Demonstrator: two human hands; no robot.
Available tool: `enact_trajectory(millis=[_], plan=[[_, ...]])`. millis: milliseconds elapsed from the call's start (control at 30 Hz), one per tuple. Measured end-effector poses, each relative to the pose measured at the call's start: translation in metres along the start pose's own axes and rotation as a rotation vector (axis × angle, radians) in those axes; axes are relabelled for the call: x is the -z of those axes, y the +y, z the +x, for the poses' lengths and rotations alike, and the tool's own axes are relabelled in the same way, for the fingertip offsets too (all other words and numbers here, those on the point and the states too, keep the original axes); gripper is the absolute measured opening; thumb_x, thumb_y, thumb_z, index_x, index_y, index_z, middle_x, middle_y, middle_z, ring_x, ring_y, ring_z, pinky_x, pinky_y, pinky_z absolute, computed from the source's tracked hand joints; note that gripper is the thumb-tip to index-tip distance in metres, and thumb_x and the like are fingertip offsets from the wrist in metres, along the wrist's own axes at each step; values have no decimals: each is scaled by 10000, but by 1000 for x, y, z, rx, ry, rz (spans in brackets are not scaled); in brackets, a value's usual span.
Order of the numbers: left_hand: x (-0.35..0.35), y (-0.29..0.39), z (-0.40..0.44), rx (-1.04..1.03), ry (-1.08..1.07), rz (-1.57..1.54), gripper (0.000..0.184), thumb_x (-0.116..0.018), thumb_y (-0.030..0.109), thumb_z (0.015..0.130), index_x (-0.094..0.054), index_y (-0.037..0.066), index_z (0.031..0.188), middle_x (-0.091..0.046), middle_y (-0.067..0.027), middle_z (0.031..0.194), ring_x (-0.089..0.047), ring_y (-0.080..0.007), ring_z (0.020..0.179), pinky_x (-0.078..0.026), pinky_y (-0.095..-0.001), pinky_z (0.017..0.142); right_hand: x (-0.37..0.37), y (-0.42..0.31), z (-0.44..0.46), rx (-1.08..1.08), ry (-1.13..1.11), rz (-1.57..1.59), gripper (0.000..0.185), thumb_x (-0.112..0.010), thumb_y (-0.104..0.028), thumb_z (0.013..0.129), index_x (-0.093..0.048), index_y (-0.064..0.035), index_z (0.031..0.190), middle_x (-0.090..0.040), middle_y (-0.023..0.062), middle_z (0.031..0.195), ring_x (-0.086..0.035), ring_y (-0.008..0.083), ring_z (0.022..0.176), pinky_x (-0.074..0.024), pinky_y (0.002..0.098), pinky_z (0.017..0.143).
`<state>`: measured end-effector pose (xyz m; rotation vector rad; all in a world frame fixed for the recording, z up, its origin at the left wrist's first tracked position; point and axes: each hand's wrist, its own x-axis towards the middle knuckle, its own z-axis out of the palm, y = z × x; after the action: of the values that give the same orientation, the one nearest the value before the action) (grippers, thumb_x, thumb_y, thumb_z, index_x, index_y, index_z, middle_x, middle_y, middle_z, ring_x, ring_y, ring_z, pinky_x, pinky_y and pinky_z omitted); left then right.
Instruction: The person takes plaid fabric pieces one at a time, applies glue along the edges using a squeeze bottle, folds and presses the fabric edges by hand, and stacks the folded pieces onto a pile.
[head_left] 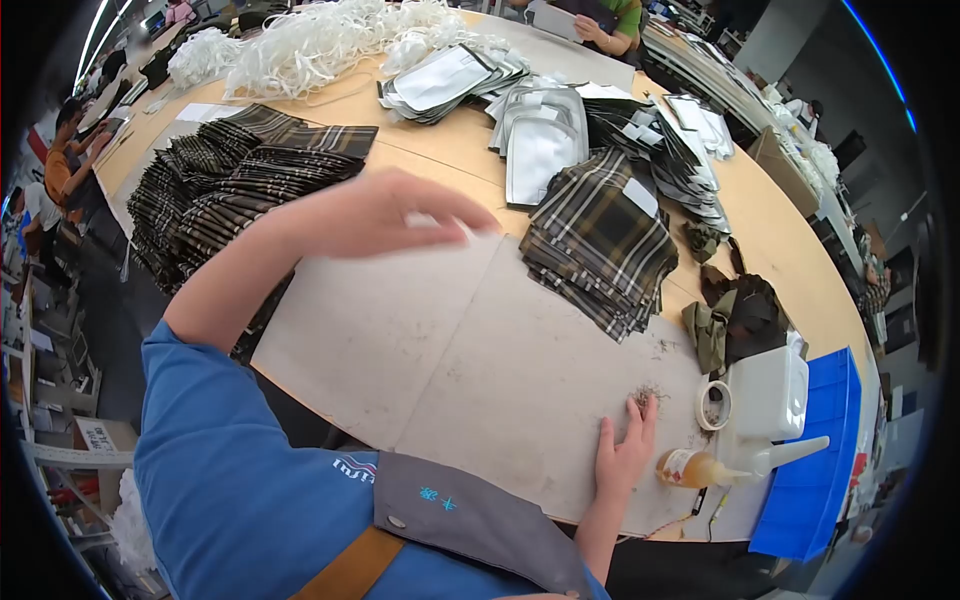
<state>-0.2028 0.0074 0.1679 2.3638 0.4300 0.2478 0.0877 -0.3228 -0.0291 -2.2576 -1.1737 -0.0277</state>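
My left hand [395,215] is raised over the grey board [420,340], smeared by motion, its fingers pointing right. A pale spot shows between thumb and fingers; whether it is a held thing I cannot make out. My right hand [625,450] lies on the board at the right with its fingers apart. Its fingertips touch a small heap of thread scraps [648,393]. Beyond it lies a stack of plaid fabric pieces [600,240] with a white label on top. A tape roll [713,405] and a bottle of amber liquid [692,468] are just right of that hand.
Many folded plaid pieces [230,175] lie at left, with white strips [310,50] heaped behind. White-faced panels [545,140] stand in piles at the back. A white container [770,392], a blue bin [815,450] and dark cloth scraps [750,310] line the right. Another person's hand [588,28] is across the table.
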Motion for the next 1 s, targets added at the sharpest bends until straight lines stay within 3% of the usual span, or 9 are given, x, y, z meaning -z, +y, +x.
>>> enact_trajectory(millis=[67,133,200,233,300,400,600,700,1000], plan=[[-12,42,-5,-319,-115,-33,369,-678,149,964,-663,131,1332,-707,-56,1254,-672,-232,1084,-520,-374,947,-2,3,0,9,10,33,426,-711,-129,873,-629,10,1268,-445,248,1530,-462,420,1382,-382,462,1135],[-21,67,-9,-657,-207,-71,419,-706,177,956,-639,73,1357,-702,-59,1264,-681,-234,1052,-524,-363,928,-4,9,-1,61,43,16,448,-737,-163,845,-640,4,1249,-457,248,1517,-510,433,1323,-422,481,1082],[-30,97,-14,-759,-188,-377,353,-699,201,966,-688,58,1288,-737,-55,1182,-701,-240,1001,-524,-356,923,-4,11,-1,55,42,8,444,-739,-164,844,-643,1,1245,-459,249,1516,-513,432,1321,-422,480,1081],[-27,113,-20,-765,-190,-379,353,-699,201,966,-688,58,1288,-737,-55,1182,-701,-240,1001,-524,-356,923,-4,12,-1,53,33,3,441,-741,-165,843,-647,-2,1242,-461,250,1514,-516,431,1320,-422,479,1081],[-20,139,-30,-768,-80,-365,220,-707,191,953,-764,95,1142,-768,-18,1077,-716,-235,976,-508,-374,944,-4,12,-2,66,50,27,437,-742,-166,843,-650,-7,1240,-462,249,1514,-516,429,1320,-422,478,1079],[-18,139,-35,-777,-60,-333,213,-708,189,951,-766,96,1134,-768,-17,1072,-717,-235,976,-506,-375,946,-2,9,-3,77,54,44,433,-742,-172,845,-654,-20,1241,-465,240,1515,-517,425,1320,-423,475,1076],[-16,204,-12,-802,-12,-213,193,-710,183,947,-771,101,1111,-769,-13,1059,-717,-237,977,-501,-378,953,0,7,-4,57,46,5,436,-743,-188,853,-653,-52,1257,-473,208,1521,-519,417,1321,-427,472,1068],[-28,156,-34,-818,2,-154,184,-711,181,945,-773,103,1100,-770,-11,1053,-717,-238,978,-499,-380,956,-1,14,-4,71,53,24,436,-745,-191,853,-654,-51,1256,-477,208,1518,-519,417,1320,-431,471,1065],[-6,143,-25,-857,-17,69,156,-714,173,939,-781,110,1065,-772,-6,1033,-718,-241,979,-491,-385,965,-1,6,-6,38,37,93,387,-743,-189,860,-678,-36,1210,-482,200,1519,-533,410,1308,-440,460,1066]])
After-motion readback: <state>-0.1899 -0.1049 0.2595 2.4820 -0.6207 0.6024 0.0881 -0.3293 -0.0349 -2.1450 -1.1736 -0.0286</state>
